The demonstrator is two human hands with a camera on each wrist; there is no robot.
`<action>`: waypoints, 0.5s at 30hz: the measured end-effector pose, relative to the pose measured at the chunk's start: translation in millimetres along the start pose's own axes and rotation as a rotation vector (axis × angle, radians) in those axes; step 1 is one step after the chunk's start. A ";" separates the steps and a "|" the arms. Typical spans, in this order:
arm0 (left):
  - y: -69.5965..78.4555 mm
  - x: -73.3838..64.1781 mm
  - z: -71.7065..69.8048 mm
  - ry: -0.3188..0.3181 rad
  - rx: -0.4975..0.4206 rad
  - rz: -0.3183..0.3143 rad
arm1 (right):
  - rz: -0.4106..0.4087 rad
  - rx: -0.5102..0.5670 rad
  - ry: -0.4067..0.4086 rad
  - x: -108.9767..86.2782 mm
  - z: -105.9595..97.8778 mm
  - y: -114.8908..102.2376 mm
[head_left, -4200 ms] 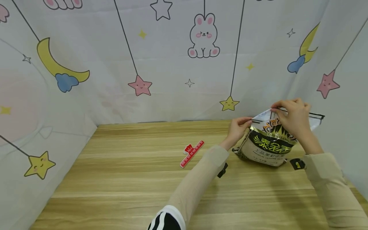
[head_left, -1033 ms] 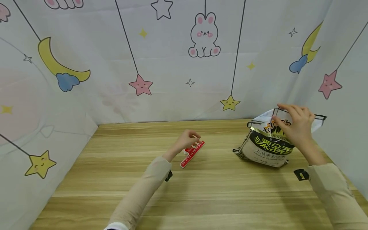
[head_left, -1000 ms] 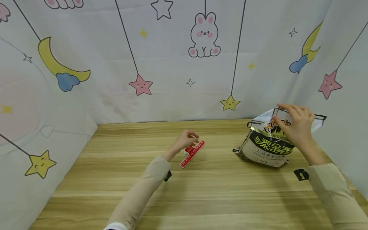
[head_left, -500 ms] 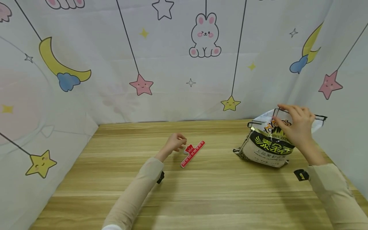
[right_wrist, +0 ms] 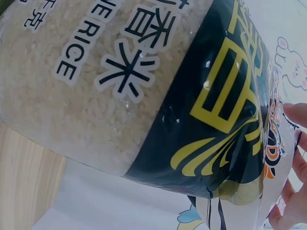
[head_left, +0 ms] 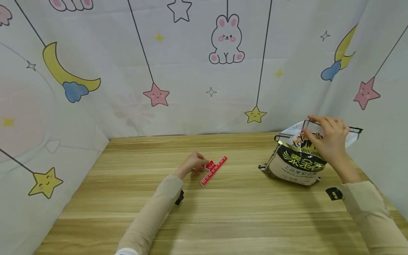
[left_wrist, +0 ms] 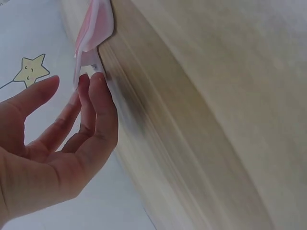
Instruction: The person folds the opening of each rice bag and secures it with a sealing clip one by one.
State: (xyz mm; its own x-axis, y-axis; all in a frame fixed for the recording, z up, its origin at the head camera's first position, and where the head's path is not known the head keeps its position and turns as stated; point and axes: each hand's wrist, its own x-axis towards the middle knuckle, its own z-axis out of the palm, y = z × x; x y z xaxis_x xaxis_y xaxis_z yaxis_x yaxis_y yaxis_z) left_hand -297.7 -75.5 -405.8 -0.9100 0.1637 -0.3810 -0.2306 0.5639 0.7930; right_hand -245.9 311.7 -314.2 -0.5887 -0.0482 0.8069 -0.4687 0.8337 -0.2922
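A red clip point(head_left: 214, 171) with a white piano-key pattern lies slantwise on the table, its short grip end facing my left hand point(head_left: 195, 163). The left wrist view has that hand point(left_wrist: 62, 139) right at the end of the pale pink clip point(left_wrist: 98, 28). Its thumb stands apart from the clip, while the bent fingers reach to the other side. At the right stands a bag of rice point(head_left: 296, 164), upright and leaning a little. My right hand point(head_left: 331, 138) holds the bag's white top edge between thumb and fingers. Rice grains show through the bag point(right_wrist: 72, 110) in the right wrist view.
The wooden table point(head_left: 153, 148) meets a white curtain point(head_left: 188, 117) printed with stars, moons and a rabbit. A white wall surface point(head_left: 382, 148) stands close to the right of the bag. Black camera mounts sit on both wrists.
My left hand left the bag, reached over the clip, drew back to its left and is now against its grip end. My right hand still holds the bag top; the clip lies where it was.
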 end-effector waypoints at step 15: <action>0.9 1.8 6.0 0.014 -0.063 0.026 | 0.003 0.006 -0.001 -0.3 -0.2 -1.0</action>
State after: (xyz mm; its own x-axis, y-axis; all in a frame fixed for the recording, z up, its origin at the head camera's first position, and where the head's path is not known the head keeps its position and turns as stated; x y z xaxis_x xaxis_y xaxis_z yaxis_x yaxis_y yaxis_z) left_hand -297.5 -69.8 -408.7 -0.9207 0.1660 -0.3533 -0.2276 0.5072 0.8313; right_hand -245.1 311.0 -314.1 -0.5908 -0.0459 0.8055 -0.4710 0.8302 -0.2981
